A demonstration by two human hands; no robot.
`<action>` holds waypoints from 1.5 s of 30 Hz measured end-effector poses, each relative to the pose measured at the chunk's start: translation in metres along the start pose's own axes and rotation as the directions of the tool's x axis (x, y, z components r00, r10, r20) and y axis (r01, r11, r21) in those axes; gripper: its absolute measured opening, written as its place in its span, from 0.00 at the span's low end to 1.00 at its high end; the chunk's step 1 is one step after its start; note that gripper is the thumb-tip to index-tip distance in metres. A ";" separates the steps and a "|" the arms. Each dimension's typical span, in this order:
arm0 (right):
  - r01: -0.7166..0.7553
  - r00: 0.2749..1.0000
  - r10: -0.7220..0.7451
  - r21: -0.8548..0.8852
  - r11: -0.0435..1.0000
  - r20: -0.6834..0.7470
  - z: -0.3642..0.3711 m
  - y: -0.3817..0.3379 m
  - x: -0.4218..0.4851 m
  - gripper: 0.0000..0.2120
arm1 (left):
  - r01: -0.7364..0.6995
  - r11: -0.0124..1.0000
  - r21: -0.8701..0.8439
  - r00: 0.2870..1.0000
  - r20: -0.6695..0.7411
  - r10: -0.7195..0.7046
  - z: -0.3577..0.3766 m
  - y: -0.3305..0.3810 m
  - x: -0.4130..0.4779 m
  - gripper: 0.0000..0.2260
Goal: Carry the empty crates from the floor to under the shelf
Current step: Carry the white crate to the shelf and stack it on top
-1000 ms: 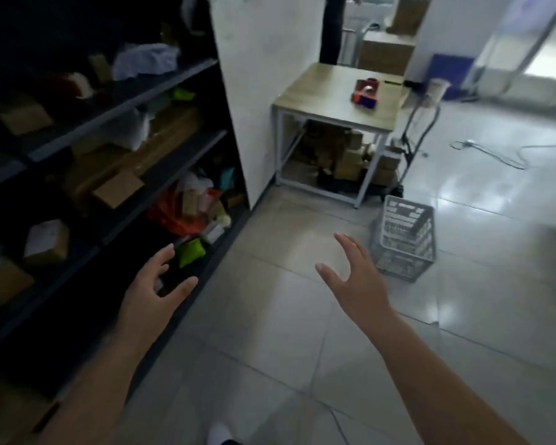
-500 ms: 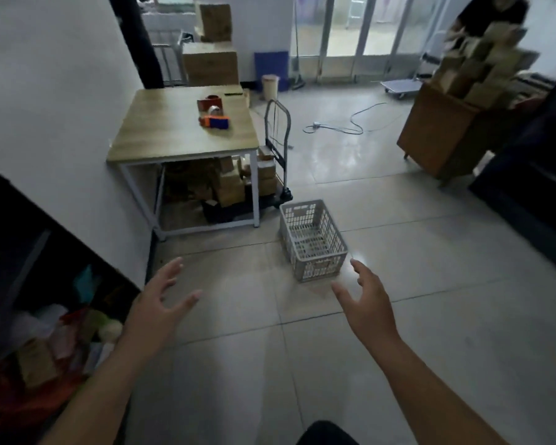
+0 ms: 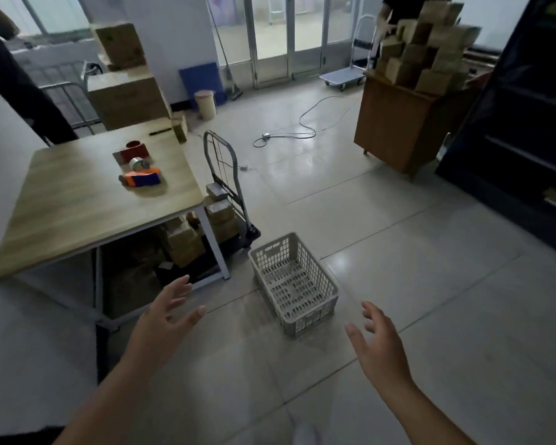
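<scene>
1. Head view. One grey perforated plastic crate (image 3: 294, 284) stands upright and empty on the tiled floor (image 3: 430, 284), just off the front right leg of the wooden table (image 3: 87, 200).
2. Left hand (image 3: 167, 319): fingers spread apart, palm turned inward, holding nothing. It hangs in the air to the left of the crate, not touching it.
3. Right hand (image 3: 379, 343): fingers also spread and loosely curled, holding nothing. It sits to the right of the crate's near corner and clear of it.
4. The crate lies between the two hands and a little beyond them; its near short wall faces the person. No contact on either side.
5. A folding hand trolley (image 3: 228, 187) loaded with small cardboard boxes stands just behind the crate, beside the table leg. More cartons (image 3: 183, 242) are stacked under the table.
6. On the table top: a tape dispenser (image 3: 140, 178), orange and blue, and a red item behind it, too blurred to identify.
7. Dark shelving unit (image 3: 527, 130) at the right edge, well apart from the crate.
8. A wooden cabinet (image 3: 395, 130) piled with boxes stands far right; a white cable (image 3: 305, 130) trails across the floor.
</scene>
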State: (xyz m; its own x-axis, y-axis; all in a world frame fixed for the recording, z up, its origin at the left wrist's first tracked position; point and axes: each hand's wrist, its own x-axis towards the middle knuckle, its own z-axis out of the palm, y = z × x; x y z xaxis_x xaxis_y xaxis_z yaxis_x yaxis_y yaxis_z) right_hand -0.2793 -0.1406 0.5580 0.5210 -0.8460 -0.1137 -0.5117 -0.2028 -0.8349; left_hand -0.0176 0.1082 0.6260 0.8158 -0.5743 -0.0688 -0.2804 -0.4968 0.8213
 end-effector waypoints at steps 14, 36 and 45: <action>-0.349 0.929 0.348 0.020 0.937 -0.122 0.109 0.002 0.211 0.28 | -0.008 0.990 0.141 0.946 0.321 -0.038 0.106 -0.030 0.353 0.27; -0.834 0.481 0.833 0.152 0.531 -0.272 0.426 0.371 0.449 0.36 | -0.147 0.850 0.506 0.885 0.451 -0.115 0.497 -0.424 0.769 0.40; -0.834 0.421 0.868 0.264 0.484 -0.262 0.472 0.459 0.475 0.17 | -0.097 0.809 0.579 0.917 0.368 -0.153 0.557 -0.511 0.830 0.08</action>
State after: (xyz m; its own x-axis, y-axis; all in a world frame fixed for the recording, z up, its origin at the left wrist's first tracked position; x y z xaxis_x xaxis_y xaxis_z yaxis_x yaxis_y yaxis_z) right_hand 0.0561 -0.4023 -0.1335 -0.4039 -0.6616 -0.6318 -0.5021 0.7376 -0.4515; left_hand 0.5207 -0.4767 -0.1666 0.6049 -0.6900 -0.3975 -0.5994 -0.7231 0.3433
